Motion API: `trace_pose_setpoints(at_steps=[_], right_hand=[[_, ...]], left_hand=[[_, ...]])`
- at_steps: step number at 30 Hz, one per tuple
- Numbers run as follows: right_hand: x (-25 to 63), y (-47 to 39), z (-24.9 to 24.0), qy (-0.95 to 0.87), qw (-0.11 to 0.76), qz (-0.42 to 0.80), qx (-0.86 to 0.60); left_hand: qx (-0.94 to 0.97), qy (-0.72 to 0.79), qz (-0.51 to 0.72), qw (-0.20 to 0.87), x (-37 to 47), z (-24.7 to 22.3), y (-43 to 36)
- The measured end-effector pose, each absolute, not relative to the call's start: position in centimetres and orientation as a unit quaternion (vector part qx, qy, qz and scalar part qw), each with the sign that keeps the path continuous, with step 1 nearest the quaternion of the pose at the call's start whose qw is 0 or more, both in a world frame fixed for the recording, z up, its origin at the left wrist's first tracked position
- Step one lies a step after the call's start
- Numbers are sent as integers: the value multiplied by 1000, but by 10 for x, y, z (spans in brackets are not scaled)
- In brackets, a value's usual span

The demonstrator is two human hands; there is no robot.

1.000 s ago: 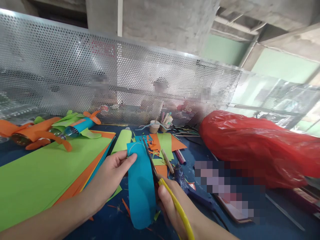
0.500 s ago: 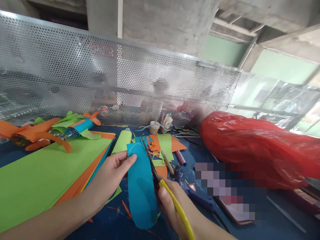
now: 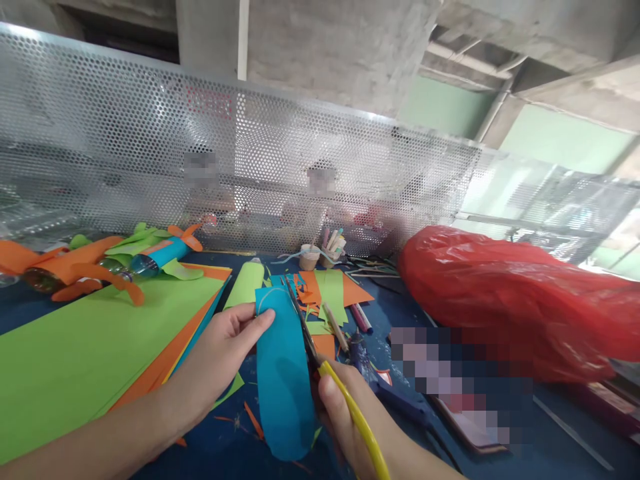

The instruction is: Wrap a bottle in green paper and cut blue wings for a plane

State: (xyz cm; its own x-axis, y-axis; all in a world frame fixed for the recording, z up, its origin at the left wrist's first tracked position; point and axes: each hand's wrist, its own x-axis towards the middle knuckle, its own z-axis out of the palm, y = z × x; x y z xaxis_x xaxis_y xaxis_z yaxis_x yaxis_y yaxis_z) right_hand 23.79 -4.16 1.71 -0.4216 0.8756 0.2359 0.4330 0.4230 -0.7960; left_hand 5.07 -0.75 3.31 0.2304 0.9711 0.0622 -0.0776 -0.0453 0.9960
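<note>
A long blue paper strip (image 3: 284, 373) hangs from my left hand (image 3: 233, 350), pinched near its upper left edge between thumb and fingers. Its lower end is rounded, and a pale curved line is drawn across the top corner. My right hand (image 3: 353, 407) is closed around the yellow handle of a pair of scissors (image 3: 307, 333). The dark blades lie along the strip's right edge, with their tips by its upper right corner. Behind the strip lie orange and green paper pieces (image 3: 331, 290) and small scraps.
Stacked coloured sheets (image 3: 115, 333) lie left, with paper-wrapped bottles (image 3: 163, 255) behind them. At the back stand cups of markers (image 3: 333, 252). To the right are a blue glue gun (image 3: 395, 397), a purple marker (image 3: 362, 318), a blurred-out flat object (image 3: 465, 407) and a red plastic bag (image 3: 500, 293).
Hardly anything differs. The view has shifted very slightly; both hands, the blue paper strip and the scissors keep nearly the same pose.
</note>
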Motion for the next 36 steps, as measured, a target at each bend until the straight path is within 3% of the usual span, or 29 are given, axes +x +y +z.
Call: trace_pose_setpoints(at_steps=[11,22,29,36], right_hand=[[241,-39,7,-772,341,340,-415],[240,-40,12,-779,335,305,-434],[240,-42,15,-822,317,291,-374],[242,-43,21,-822,281,331,-369]], left_hand=[[498,354,473,635,51,34,-6],[510,356,469,627,50,32,-4],[507,364,464,628,49,31,-2],[513,369,452,629,49,32,-4]])
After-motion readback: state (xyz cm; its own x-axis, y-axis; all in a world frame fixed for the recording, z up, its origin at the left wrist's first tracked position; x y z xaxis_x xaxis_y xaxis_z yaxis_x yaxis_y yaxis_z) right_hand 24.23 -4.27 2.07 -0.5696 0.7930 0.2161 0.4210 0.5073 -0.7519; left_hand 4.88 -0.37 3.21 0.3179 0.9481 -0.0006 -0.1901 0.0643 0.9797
